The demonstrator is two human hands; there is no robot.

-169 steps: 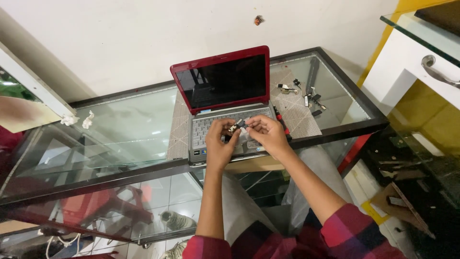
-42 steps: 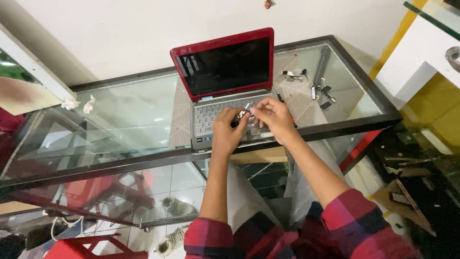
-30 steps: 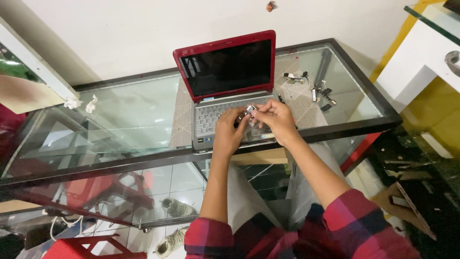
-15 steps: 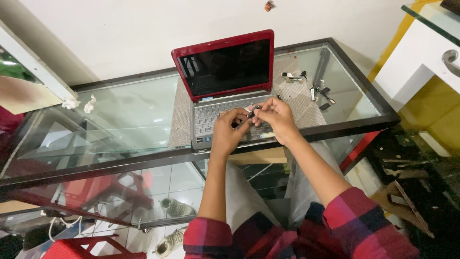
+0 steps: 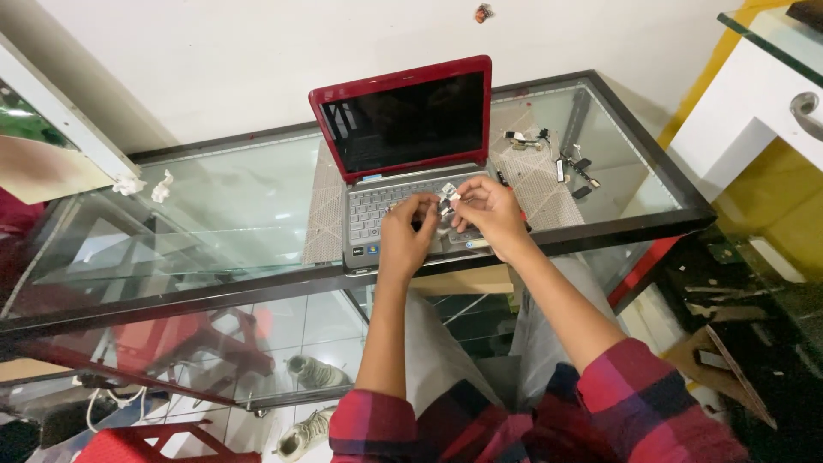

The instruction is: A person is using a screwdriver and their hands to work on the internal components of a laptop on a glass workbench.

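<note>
Compared with half a second ago, we see little change: our left hand (image 5: 405, 233) and right hand (image 5: 484, 213) still meet just above the keyboard of the red laptop (image 5: 403, 146) at the centre of the frame, and the small silvery part (image 5: 447, 198) has stayed between them. Our right fingers (image 5: 459, 193) pinch that part, while our left fingertips close on its other end; what kind of part it is we cannot tell. The laptop stands open with a dark screen on a woven mat (image 5: 531, 171) laid over the glass table (image 5: 214, 223). To the upper right of our hands, small loose parts (image 5: 561, 159) lie scattered on the mat, well apart from us. At the upper left, crumpled white scraps (image 5: 146, 184) sit by the table's edge. Through the glass, low in the frame, we see a red stool (image 5: 184, 339) and shoes (image 5: 313, 373).
</note>
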